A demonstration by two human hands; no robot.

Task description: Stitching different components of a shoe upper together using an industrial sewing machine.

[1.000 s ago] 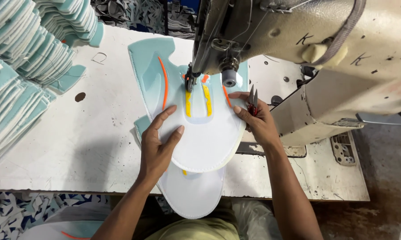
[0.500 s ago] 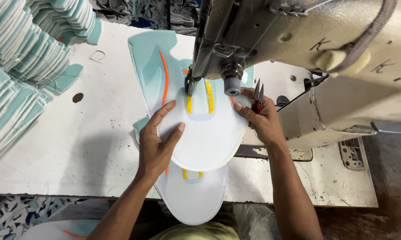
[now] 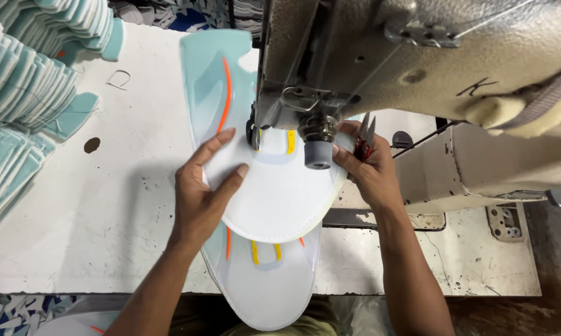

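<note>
A white rounded fabric piece (image 3: 277,196) with yellow stripes lies under the sewing machine head (image 3: 417,68), near the needle area (image 3: 255,134). My left hand (image 3: 203,186) presses flat on its left edge, fingers spread. My right hand (image 3: 367,168) holds its right edge and also grips small red-handled snips (image 3: 364,134). Beneath it sits a pale teal and white piece (image 3: 215,93) with an orange stripe, running away from me. Another white piece (image 3: 271,283) with yellow and orange stripes hangs over the table's near edge.
Stacks of teal and white cut pieces (image 3: 19,106) fill the left side of the white table (image 3: 106,224). The machine's beige body (image 3: 479,168) blocks the right. A metal plate (image 3: 504,221) sits at the right near edge.
The view has drawn closer. The white piece has been turned under the needle, and the lower piece now hangs farther over the near edge. Both hands stay on the fabric.
</note>
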